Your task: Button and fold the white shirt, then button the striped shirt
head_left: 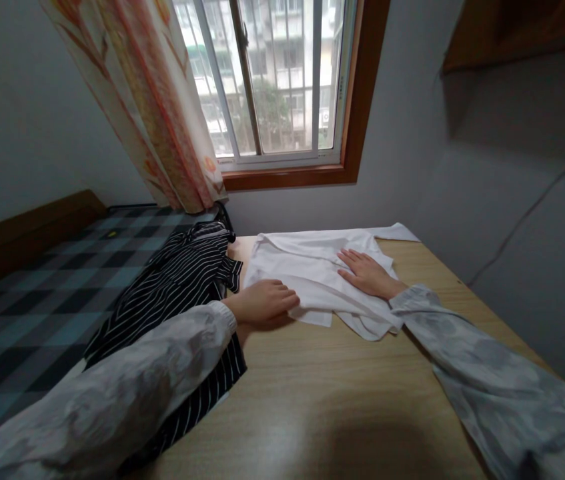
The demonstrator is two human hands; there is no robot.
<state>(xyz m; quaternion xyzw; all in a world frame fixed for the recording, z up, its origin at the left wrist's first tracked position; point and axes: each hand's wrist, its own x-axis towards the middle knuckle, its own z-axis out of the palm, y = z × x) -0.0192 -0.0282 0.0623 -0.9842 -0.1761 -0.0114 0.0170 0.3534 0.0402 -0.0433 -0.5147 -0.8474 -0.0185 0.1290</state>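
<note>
Your white shirt (pixel 312 267) lies partly folded on the far half of the table (pixel 342 400), just beside the striped garment (pixel 182 280) that hangs off the table's left edge. Your right hand (pixel 369 273) rests flat on it, fingers straight and slightly spread; your left hand (pixel 262 301) covers its near-left edge, fingers curled together, though you cannot tell whether they pinch cloth. It looks light, thin and limp, so it will likely sag and crease; hold it by hem or folded edges.

A home bedroom: a checked bed (pixel 37 300) beside a wooden table (pixel 322 400), curtained window (pixel 272 80) behind.
</note>
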